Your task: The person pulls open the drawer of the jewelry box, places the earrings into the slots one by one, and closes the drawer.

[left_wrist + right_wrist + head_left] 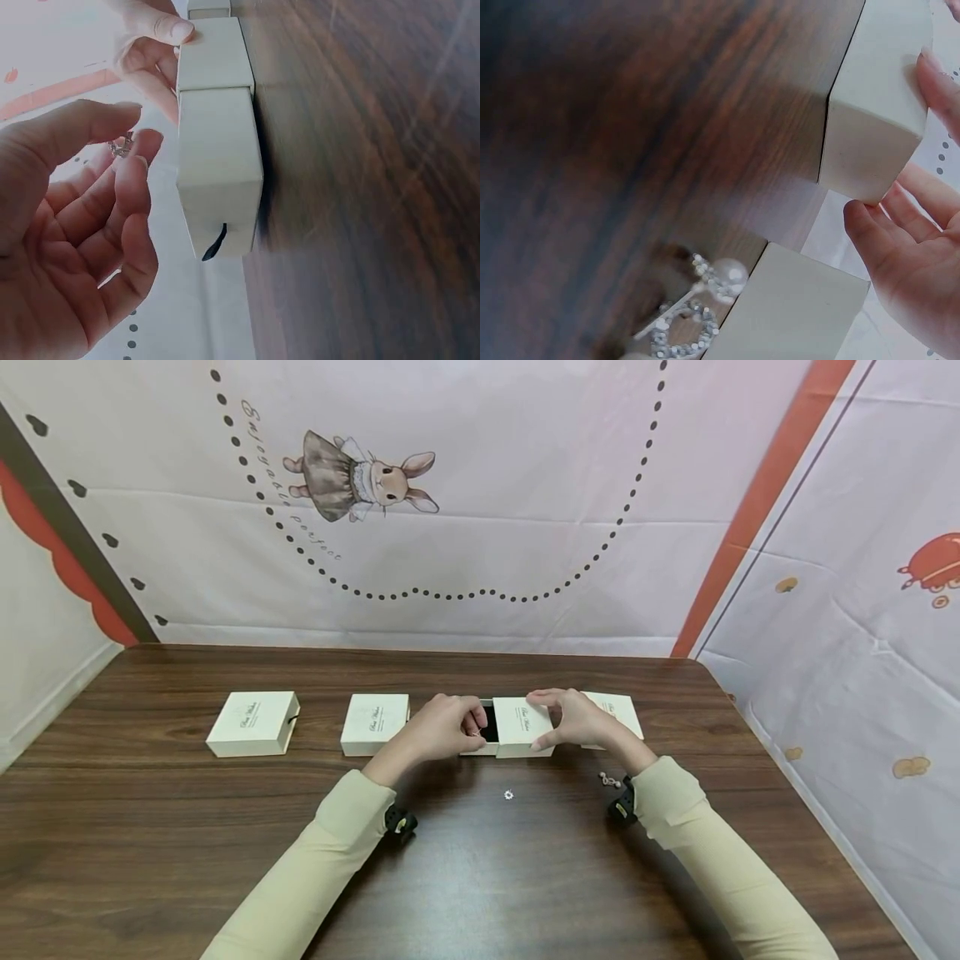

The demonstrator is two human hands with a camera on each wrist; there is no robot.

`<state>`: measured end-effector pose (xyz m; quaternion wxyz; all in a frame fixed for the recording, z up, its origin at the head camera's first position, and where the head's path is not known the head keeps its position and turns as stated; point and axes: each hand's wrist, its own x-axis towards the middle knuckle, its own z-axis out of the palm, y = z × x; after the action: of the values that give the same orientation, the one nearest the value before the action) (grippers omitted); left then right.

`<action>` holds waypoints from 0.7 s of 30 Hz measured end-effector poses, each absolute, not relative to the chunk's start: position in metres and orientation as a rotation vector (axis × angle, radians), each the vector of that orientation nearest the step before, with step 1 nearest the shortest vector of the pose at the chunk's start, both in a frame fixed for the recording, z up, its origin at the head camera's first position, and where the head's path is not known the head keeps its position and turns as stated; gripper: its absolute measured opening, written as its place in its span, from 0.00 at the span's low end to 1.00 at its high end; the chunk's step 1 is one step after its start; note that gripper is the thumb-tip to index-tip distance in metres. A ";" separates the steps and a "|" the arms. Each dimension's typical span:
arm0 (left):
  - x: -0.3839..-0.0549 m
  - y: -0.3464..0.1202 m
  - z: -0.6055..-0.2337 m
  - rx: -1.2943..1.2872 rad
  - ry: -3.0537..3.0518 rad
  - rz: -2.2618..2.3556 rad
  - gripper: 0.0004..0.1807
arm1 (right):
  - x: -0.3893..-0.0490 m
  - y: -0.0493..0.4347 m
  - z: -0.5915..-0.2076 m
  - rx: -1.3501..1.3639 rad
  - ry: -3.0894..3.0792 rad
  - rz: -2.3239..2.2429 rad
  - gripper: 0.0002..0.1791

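In the head view my left hand (448, 727) is over the open end of a cream drawer box (521, 720), whose inner tray, with a black lining, is partly slid out to the left. Thumb and forefinger of that hand pinch a small sparkling silver jewelry piece (121, 144); its exact kind is hard to tell. My right hand (573, 720) grips the outer sleeve of the same box at its right end. On the table in front lies a small silver flower-shaped jewelry piece (508, 795). Near the right wrist is a rhinestone and pearl jewelry piece (686, 326).
Two closed cream boxes stand to the left, one at far left (251, 723) and one nearer (375, 724). Another cream box (617, 712) sits behind my right hand. The dark wood table (450, 877) ends at a printed cloth (480, 560).
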<state>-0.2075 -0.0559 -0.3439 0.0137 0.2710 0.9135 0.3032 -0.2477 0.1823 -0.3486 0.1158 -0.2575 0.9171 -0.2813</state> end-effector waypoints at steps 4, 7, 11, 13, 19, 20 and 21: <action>-0.211 -0.058 -0.344 0.801 2.862 0.963 0.05 | -0.248 0.183 -0.348 -0.776 2.686 -0.811 0.44; -0.214 -0.060 -0.344 0.794 2.861 0.965 0.03 | -0.248 0.183 -0.348 -0.790 2.685 -0.805 0.44; -0.219 -0.060 -0.346 0.794 2.880 0.951 0.03 | -0.248 0.184 -0.348 -0.801 2.684 -0.798 0.43; -0.222 -0.060 -0.347 0.795 2.887 0.954 0.04 | -0.248 0.184 -0.348 -0.797 2.678 -0.803 0.43; -0.230 -0.060 -0.350 0.751 2.886 1.007 0.06 | -0.246 0.184 -0.347 -0.781 2.669 -0.827 0.43; -0.231 -0.060 -0.351 0.742 2.885 1.015 0.05 | -0.246 0.184 -0.347 -0.780 2.672 -0.825 0.43; -0.232 -0.060 -0.351 0.735 2.885 1.020 0.05 | -0.246 0.184 -0.347 -0.780 2.673 -0.825 0.43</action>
<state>-0.2319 -0.0598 -0.3508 -0.0027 0.2335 0.9168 0.3240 -0.2456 0.1839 -0.3469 0.1184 -0.2668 0.9139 -0.2822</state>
